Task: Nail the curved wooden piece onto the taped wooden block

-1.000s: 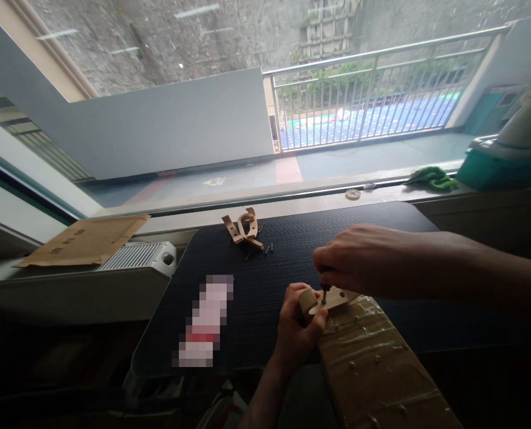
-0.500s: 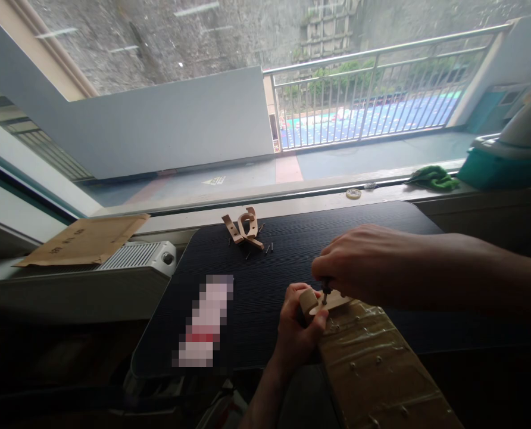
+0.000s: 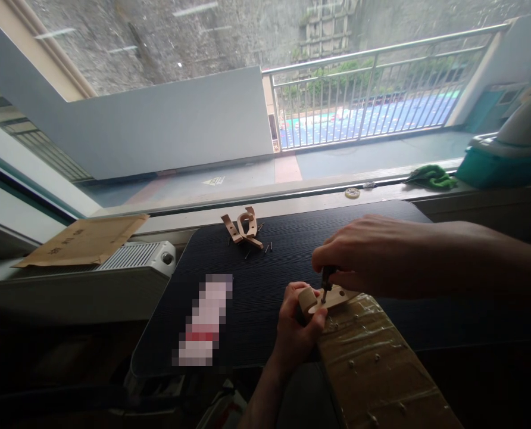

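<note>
My right hand (image 3: 364,253) is closed around the dark handle of a screwdriver (image 3: 327,280), its shaft pointing down into a hole of a pale wooden hook (image 3: 336,298). The hook has a flat plate with another hole showing and a thick rounded end. It lies at the far end of a long cardboard box (image 3: 377,363) wrapped in clear tape, with several screw heads dotted over it. My left hand (image 3: 294,328) grips the hook's rounded end, thumb against the plate beside the screwdriver tip. Whether a screw sits under the tip is too small to tell.
More wooden hooks (image 3: 246,229) and several loose screws (image 3: 268,246) lie at the back of the black table (image 3: 265,310). A blurred-out pinkish item (image 3: 205,322) is on its left side. The windowsill holds a tape roll (image 3: 352,193), a green cloth (image 3: 433,177) and a teal container (image 3: 500,167).
My right hand has turned and risen slightly, uncovering more of the screwdriver handle and the hook's second hole. My left hand keeps its grip.
</note>
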### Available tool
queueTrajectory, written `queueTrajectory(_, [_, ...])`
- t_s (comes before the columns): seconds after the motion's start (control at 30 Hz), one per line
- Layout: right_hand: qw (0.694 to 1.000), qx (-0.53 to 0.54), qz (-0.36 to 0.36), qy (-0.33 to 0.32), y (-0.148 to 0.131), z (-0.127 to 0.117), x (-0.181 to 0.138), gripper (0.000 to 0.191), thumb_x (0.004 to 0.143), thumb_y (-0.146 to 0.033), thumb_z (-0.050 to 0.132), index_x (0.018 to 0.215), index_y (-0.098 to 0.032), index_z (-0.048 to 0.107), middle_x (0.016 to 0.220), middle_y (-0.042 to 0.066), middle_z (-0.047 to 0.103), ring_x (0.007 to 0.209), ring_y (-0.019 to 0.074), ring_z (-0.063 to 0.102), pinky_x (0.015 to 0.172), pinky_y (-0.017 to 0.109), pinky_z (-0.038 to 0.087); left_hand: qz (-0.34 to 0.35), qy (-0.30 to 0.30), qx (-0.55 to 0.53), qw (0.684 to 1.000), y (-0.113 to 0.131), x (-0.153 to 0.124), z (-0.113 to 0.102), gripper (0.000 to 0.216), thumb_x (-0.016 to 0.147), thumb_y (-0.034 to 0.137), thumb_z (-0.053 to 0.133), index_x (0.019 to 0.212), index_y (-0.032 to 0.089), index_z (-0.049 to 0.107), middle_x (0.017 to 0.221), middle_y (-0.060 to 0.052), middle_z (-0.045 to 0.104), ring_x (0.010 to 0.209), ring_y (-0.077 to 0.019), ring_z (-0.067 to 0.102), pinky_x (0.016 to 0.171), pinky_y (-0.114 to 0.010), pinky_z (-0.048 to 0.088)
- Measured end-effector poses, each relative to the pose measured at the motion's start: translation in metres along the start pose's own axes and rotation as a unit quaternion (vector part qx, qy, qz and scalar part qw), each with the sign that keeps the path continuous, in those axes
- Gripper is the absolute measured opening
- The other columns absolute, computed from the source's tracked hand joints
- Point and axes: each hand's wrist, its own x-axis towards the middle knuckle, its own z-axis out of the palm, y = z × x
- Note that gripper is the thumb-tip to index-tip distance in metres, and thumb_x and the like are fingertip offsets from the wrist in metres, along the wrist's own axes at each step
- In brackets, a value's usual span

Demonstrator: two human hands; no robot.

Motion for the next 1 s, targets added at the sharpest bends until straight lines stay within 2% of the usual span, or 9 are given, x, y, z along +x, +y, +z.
queueTrajectory(0.17, [0.998,0.021,-0.015,-0.051,-0.002,-0.007,-0.002,0.013,0.075,-0.010,0.048,0.072,-0.018,0.058,0.064,-0.002,0.056,0.053,0.0084,0.042,0.050,0.023,0.024,-0.001,0.003,0.000,1.000,0.000,0.000,0.000,0.018,0.075,0.017,0.059,0.093,0.019,0.057,0.104,-0.005,0.047,0.095,-0.0195,0.052,0.082,-0.030,0.043])
queueTrajectory(0.47, [1.000,0.022,-0.003,-0.001,0.005,0.008,0.001,0.015,0.081,-0.018,0.045,0.068,-0.016,0.052,0.059,-0.002,0.050,0.048,0.0072,0.034,0.048,0.023,0.022,-0.003,-0.001,0.004,1.000,0.003,0.002,0.000,0.018,0.075,0.017,0.059,0.093,0.017,0.057,0.102,-0.006,0.048,0.093,-0.0194,0.052,0.082,-0.030,0.043])
queueTrajectory(0.67, [1.000,-0.003,0.018,0.025,0.005,0.012,0.003,0.020,0.084,-0.025,0.043,0.069,-0.017,0.054,0.053,-0.003,0.045,0.045,0.0076,0.027,0.046,0.024,0.019,0.003,0.005,0.001,1.000,-0.001,0.002,0.000,0.019,0.074,0.017,0.059,0.093,0.018,0.058,0.103,-0.006,0.048,0.094,-0.0191,0.052,0.083,-0.030,0.043])
queueTrajectory(0.8, [1.000,-0.013,-0.005,0.006,0.002,0.006,0.002,0.009,0.077,-0.016,0.050,0.074,-0.019,0.058,0.058,-0.003,0.052,0.047,0.0079,0.033,0.048,0.023,0.020,0.001,0.003,0.007,1.000,0.000,0.001,0.000,0.019,0.075,0.016,0.059,0.093,0.019,0.057,0.103,-0.005,0.049,0.094,-0.0186,0.052,0.083,-0.030,0.043])
queueTrajectory(0.9, [0.999,-0.018,-0.027,-0.021,-0.001,0.001,0.002,0.013,0.074,-0.009,0.050,0.075,-0.019,0.059,0.062,-0.003,0.055,0.049,0.0079,0.037,0.048,0.023,0.021,-0.004,0.003,0.005,1.000,0.000,0.001,0.000,0.019,0.075,0.016,0.060,0.093,0.020,0.056,0.103,-0.004,0.048,0.095,-0.0187,0.053,0.084,-0.030,0.042])
queueTrajectory(1.0, [0.999,-0.018,-0.039,-0.021,-0.002,0.003,0.004,0.014,0.075,-0.007,0.050,0.074,-0.018,0.058,0.062,-0.003,0.055,0.049,0.0080,0.035,0.047,0.023,0.022,-0.009,-0.001,-0.001,1.000,0.000,0.000,0.000,0.018,0.075,0.016,0.059,0.093,0.020,0.056,0.103,-0.004,0.048,0.096,-0.0192,0.053,0.084,-0.030,0.042])
